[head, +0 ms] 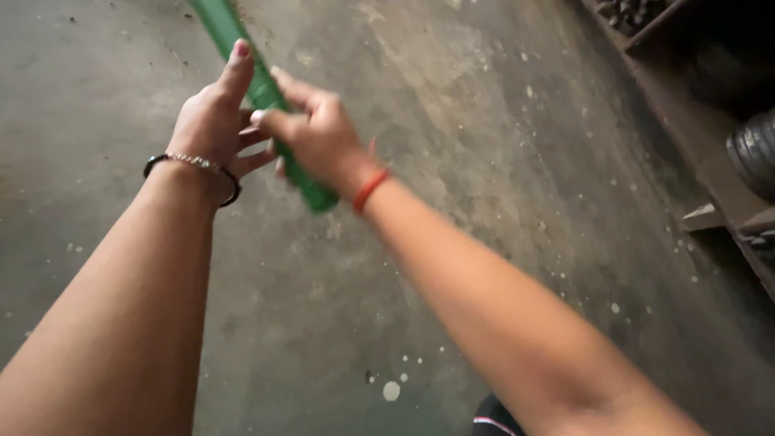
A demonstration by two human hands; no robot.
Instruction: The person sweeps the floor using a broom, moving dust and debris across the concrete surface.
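Your forearms reach toward twelve o'clock; your left hand (pixel 211 121) and right hand (pixel 316 133) both wrap a green stick (pixel 262 87) above the concrete floor (pixel 500 121).

Green handle (pixel 260 85): beyond the grip its far end is cut off by the top edge; within the grip the right hand (pixel 319 137), motion-blurred, hides its middle. Tyre (pixel 755 153), well right of the grip, is cropped by the frame edge.
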